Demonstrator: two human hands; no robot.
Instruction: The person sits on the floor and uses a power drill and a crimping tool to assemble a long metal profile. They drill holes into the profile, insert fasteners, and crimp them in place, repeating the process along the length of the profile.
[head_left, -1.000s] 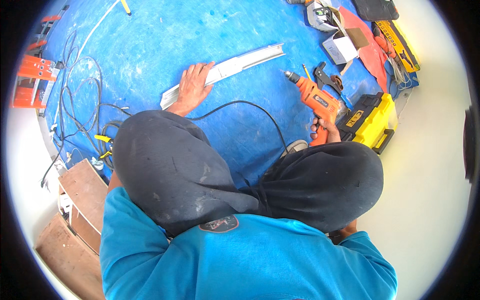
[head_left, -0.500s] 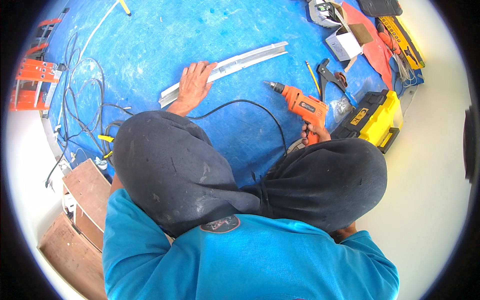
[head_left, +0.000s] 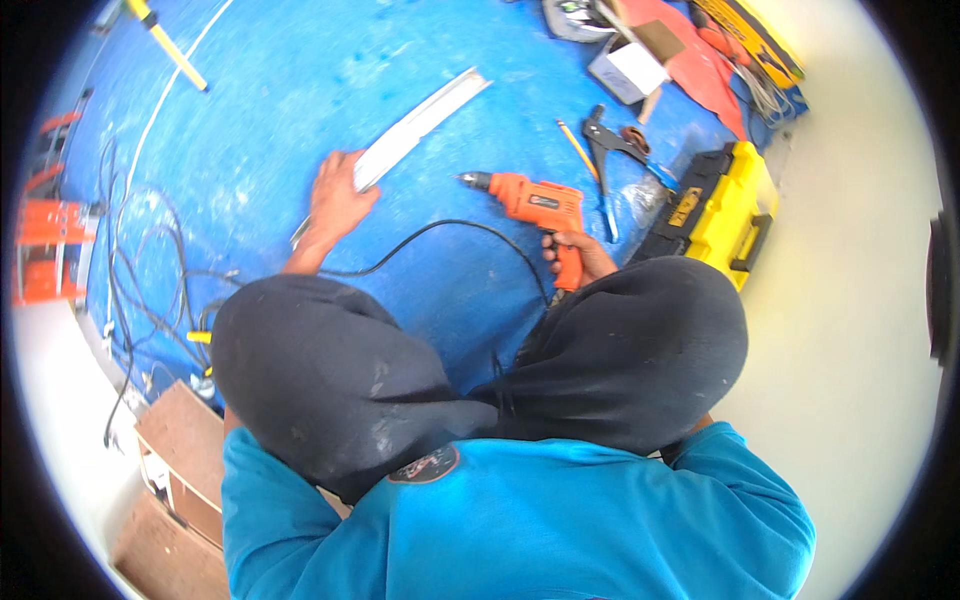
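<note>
My left hand [head_left: 338, 200] is closed around the near part of a pale metal channel [head_left: 420, 128]. The channel slants up to the right above the blue floor covering, and its near end sticks out past my wrist. In my right hand [head_left: 585, 253] is an orange corded power drill [head_left: 540, 203], gripped by its handle. The drill's chuck [head_left: 473, 180] points left toward the channel, with a space between them. From the drill a black cord [head_left: 440, 222] curves left across the floor behind my knees.
A black hand riveter [head_left: 605, 140] and a pencil [head_left: 577, 148] lie beyond the drill. The yellow-and-black toolbox [head_left: 725, 210] stands at right, a white box [head_left: 630, 70] farther off. At left are coiled cables [head_left: 170, 250], an orange ladder [head_left: 50, 235] and a wooden step [head_left: 185, 440].
My left hand has gone from resting on the channel to gripping it, and the channel has turned more steeply. The whole view has shifted; the drill stays in my right hand.
</note>
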